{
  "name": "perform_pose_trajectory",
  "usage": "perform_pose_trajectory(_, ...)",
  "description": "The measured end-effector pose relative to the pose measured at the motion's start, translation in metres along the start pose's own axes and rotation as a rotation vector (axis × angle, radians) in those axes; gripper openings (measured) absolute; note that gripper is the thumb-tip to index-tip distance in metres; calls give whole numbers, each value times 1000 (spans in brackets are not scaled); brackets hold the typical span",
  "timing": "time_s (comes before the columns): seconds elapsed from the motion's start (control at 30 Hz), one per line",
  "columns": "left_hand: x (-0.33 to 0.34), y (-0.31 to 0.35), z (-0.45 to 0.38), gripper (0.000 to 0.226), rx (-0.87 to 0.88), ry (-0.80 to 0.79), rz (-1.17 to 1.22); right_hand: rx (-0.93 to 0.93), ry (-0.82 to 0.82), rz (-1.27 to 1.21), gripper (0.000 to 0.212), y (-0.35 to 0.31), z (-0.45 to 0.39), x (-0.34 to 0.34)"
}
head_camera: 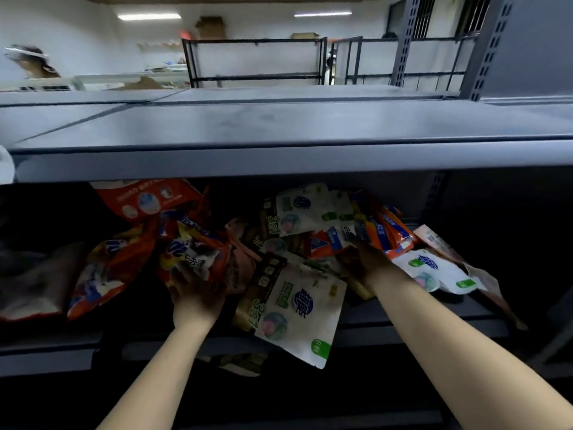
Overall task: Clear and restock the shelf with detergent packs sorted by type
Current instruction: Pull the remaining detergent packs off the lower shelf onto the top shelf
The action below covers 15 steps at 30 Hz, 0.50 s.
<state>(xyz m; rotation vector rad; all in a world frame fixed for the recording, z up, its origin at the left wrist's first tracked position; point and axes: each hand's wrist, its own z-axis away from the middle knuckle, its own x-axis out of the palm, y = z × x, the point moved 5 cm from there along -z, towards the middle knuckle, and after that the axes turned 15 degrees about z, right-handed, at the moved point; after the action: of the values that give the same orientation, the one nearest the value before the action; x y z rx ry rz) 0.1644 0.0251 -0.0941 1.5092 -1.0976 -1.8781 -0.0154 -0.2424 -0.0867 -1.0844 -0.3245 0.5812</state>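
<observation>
Detergent packs were heaped unsorted on the lower shelf, straight ahead of both hands and under the bare upper shelf, red-orange packs mostly to the left, white-and-green ones in the middle and right. The left hand was seen gripping a red-and-white pack from below, while the right hand was laid into the pile by an orange pack, its grasp not discernible. A white pack, long axis tilted and overhanging the shelf edge, lay between the wrists and was judged likely to slip.
</observation>
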Motion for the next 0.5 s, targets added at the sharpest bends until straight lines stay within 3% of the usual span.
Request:
perform_pose_trajectory(0.13,8,-2,-7,110,48,-7,23,-118,231,416,49,-20,-18,-12)
perform_pose_trajectory(0.27,16,-2,-5,131,38,27,44,-133,283,463,34,-36,-13,-17)
perform_pose_trajectory(0.4,17,-7,-3,168,21,-14,9,-219,344,552,22,-54,-12,-17)
perform_pose_trajectory(0.5,24,-4,2,167,58,45,-90,-350,541,728,28,-70,-4,-22)
